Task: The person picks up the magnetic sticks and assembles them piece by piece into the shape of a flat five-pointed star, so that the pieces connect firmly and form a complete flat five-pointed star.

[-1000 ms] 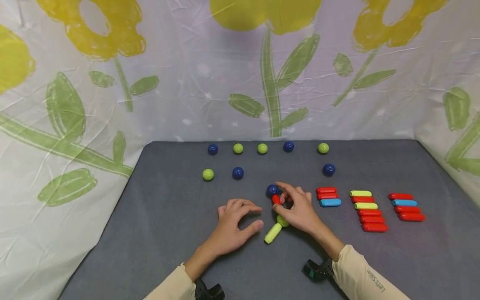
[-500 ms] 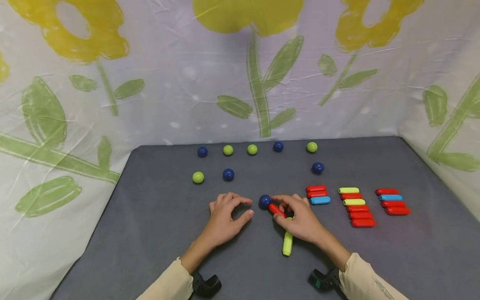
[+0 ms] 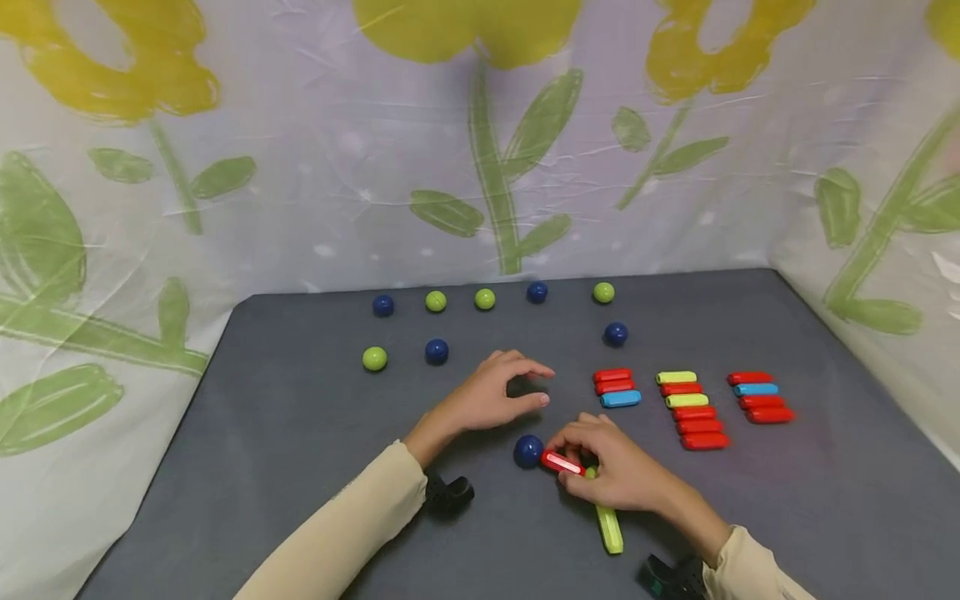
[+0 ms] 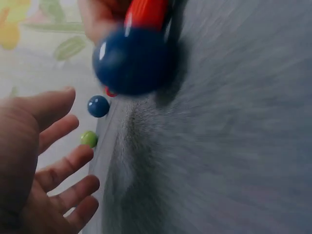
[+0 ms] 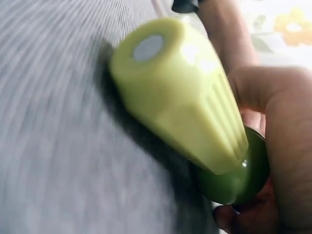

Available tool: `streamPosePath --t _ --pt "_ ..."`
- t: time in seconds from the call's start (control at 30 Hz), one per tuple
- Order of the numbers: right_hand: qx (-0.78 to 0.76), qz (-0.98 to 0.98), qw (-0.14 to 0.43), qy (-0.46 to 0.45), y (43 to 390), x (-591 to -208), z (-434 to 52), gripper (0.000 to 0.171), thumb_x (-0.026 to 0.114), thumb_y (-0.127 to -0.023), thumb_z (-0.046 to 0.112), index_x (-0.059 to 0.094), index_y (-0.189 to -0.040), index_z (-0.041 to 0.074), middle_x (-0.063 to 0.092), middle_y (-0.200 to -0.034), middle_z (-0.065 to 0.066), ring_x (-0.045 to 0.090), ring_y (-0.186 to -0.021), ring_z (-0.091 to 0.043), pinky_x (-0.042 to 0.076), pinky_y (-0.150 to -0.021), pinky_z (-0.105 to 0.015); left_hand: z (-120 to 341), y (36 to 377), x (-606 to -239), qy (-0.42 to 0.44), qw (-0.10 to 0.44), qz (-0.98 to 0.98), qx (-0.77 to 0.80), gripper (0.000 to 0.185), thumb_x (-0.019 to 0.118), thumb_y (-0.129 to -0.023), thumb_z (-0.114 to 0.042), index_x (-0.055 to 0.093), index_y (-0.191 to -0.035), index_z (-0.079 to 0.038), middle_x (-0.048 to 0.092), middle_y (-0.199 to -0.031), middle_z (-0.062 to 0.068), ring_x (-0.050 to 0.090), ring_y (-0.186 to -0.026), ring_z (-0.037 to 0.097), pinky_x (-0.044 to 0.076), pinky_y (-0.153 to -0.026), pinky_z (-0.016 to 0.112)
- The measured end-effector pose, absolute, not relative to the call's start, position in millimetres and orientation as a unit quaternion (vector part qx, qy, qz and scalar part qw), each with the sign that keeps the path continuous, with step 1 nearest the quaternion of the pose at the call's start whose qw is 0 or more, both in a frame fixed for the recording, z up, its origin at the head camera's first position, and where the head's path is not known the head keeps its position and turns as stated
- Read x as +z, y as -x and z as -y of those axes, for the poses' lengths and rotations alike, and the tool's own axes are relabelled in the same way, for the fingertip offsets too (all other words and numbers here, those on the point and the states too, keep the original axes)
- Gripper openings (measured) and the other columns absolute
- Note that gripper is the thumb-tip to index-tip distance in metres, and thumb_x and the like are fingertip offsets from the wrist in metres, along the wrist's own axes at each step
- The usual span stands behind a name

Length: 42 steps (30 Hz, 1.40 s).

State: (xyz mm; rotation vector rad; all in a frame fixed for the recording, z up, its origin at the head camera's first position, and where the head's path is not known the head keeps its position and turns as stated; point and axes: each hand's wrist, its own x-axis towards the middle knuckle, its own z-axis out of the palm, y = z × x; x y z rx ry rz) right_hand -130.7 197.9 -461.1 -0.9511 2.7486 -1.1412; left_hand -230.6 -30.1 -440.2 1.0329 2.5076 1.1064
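Observation:
My right hand [image 3: 613, 463] pinches a red rod [image 3: 562, 463] between thumb and fingers, low over the dark table. A dark blue ball [image 3: 528, 451] joins the rod's left end. At its other end is a green ball [image 5: 239, 181], mostly covered by the hand in the head view. From that ball a yellow-green rod [image 3: 610, 530] extends toward the table's near side; its pale round end faces the right wrist camera. My left hand [image 3: 501, 393] hovers beyond the blue ball, fingers spread and holding nothing; the left wrist view shows it apart from the joined pieces.
Blue balls [image 3: 437, 351] and green balls [image 3: 374, 359] lie scattered along the table's back. To the right, loose rods form three groups: one with a blue rod [image 3: 620, 399], a longer mixed column [image 3: 690, 413] and another [image 3: 767, 415]. A flower-printed curtain [image 3: 315, 183] borders the table.
My right hand has drawn the joined pieces nearer to me and turned them, swinging the yellow-green rod rightward. My left hand has moved right and farther out. The head view has shifted rightward.

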Motion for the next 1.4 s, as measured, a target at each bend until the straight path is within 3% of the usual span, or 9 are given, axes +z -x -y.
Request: streamPosePath --t 0.2,0.37,0.5,0.73,1.07,1.4 --pt "-0.364 -0.874 0.044 0.318 125.9 -458.4 -210.1 0.034 0.077 -0.078 0.013 0.070 -0.105 0.034 0.054 -0.083 0.019 0.048 -0.081 -0.002 0.036 -0.078 -0.025 -9.1 259.0 -436.1 -0.395 0.131 -0.860 0.297 0.050 0.070 -0.096 -0.034 0.059 -0.144 -0.026 0.062 -0.128 0.003 0.051 -0.117 0.022 0.042 -0.101 0.045" --pt "-0.362 -0.874 0.059 0.318 125.2 -458.2 -214.5 0.034 0.077 -0.080 0.015 0.070 -0.106 0.036 0.053 -0.083 0.018 0.047 -0.082 -0.002 0.035 -0.079 -0.025 -37.1 272.2 -438.5 -0.436 0.116 -0.869 0.201 0.062 0.073 -0.094 -0.031 0.048 -0.151 -0.039 0.057 -0.136 -0.001 0.046 -0.120 0.020 0.038 -0.099 0.043" --pt "-0.360 -0.873 0.059 0.324 126.6 -458.7 -212.4 0.033 0.077 -0.080 0.015 0.070 -0.105 0.036 0.053 -0.082 0.018 0.046 -0.081 -0.001 0.034 -0.080 -0.025 -46.2 275.2 -441.5 -0.458 0.094 -0.871 0.149 0.057 0.069 -0.097 -0.036 0.048 -0.149 -0.046 0.056 -0.134 -0.005 0.045 -0.115 0.017 0.035 -0.093 0.039" --pt "-0.368 -0.870 0.062 0.322 127.6 -457.6 -211.2 0.030 0.077 -0.081 0.016 0.070 -0.104 0.034 0.052 -0.080 0.018 0.045 -0.076 -0.002 0.033 -0.077 -0.025 -45.3 271.3 -439.3 -0.445 0.051 -0.885 0.123 0.043 0.067 -0.097 -0.045 0.061 -0.139 -0.042 0.060 -0.126 -0.005 0.048 -0.112 0.017 0.037 -0.090 0.039" --pt "-0.375 -0.869 0.070 0.315 127.7 -460.6 -211.8 0.031 0.076 -0.082 0.016 0.070 -0.105 0.034 0.053 -0.079 0.018 0.045 -0.075 -0.003 0.033 -0.076 -0.025 -56.5 268.8 -441.0 -0.472 0.057 -0.874 0.101 0.055 0.066 -0.097 -0.047 0.048 -0.148 -0.047 0.059 -0.123 -0.005 0.047 -0.107 0.015 0.038 -0.087 0.037" --pt "-0.376 -0.869 0.070 0.315 127.4 -460.3 -213.2 0.031 0.076 -0.082 0.016 0.070 -0.106 0.036 0.053 -0.080 0.017 0.045 -0.076 -0.002 0.032 -0.077 -0.025 -47.3 267.7 -443.8 -0.449 0.034 -0.884 0.128 0.037 0.066 -0.098 -0.040 0.065 -0.135 -0.041 0.064 -0.119 -0.007 0.050 -0.104 0.015 0.040 -0.084 0.035"
